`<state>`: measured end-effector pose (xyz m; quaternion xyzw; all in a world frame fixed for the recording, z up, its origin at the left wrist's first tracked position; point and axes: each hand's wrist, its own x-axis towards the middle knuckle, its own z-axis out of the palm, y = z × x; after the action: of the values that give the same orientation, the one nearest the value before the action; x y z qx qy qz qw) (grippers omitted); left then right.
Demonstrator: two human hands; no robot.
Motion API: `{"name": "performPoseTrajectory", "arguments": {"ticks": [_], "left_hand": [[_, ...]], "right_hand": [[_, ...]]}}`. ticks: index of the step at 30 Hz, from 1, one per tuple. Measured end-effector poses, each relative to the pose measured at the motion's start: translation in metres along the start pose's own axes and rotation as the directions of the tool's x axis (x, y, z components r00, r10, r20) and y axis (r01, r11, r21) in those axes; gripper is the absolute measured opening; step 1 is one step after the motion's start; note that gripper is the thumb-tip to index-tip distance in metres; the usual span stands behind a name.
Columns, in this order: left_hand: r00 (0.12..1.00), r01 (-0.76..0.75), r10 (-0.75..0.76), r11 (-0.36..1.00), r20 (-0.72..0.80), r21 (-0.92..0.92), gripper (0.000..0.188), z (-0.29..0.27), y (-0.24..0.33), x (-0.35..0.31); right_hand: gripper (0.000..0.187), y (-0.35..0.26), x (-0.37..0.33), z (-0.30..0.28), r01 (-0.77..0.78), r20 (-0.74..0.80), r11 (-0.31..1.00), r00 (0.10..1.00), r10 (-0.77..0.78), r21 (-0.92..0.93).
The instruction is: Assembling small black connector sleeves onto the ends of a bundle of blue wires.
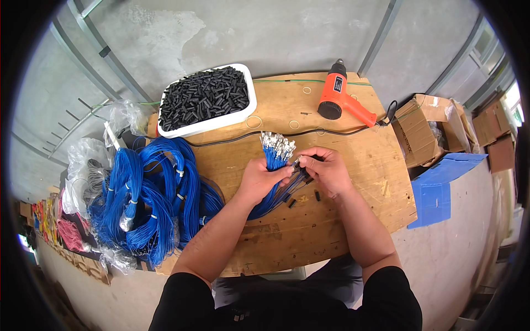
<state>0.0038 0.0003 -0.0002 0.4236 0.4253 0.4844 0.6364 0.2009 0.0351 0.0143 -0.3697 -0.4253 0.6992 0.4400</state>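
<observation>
My left hand (259, 181) is closed around a bundle of blue wires (273, 160). White and metallic connector ends (277, 143) fan out above that fist. Close beside it on the right, my right hand (327, 171) pinches a small piece near the end of a wire; the fingers partly hide it. Dark tubing pieces show under the right fingers. Short black tubes (292, 203) lie on the wooden table (331, 237) just below the hands, and the wires trail down between my forearms.
A white tray (251, 105) heaped with black tube pieces (204, 96) stands at the back left. An orange heat gun (335, 91) lies back right, its black cord (309, 132) crossing the table. Coiled blue wires (160, 193) pile up at left. Cardboard boxes (414, 132) stand at right.
</observation>
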Motion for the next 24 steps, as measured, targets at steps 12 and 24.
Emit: {"name": "performPoseTrajectory", "arguments": {"ticks": [12, 24], "left_hand": [[0.998, 0.006, -0.008, 0.999, -0.058, -0.039, 0.011, 0.0000, 0.0002, 0.0014], [0.998, 0.017, -0.022, 0.995, -0.055, -0.096, 0.010, -0.0014, 0.0001, 0.0034]], "right_hand": [[0.016, 0.0003, -0.0019, 0.0081, 0.010, -0.016, 0.997, 1.000, -0.012, -0.078], [0.017, 0.0021, -0.0001, 0.0019, -0.043, 0.049, 0.992, 0.998, 0.049, -0.121]]}}
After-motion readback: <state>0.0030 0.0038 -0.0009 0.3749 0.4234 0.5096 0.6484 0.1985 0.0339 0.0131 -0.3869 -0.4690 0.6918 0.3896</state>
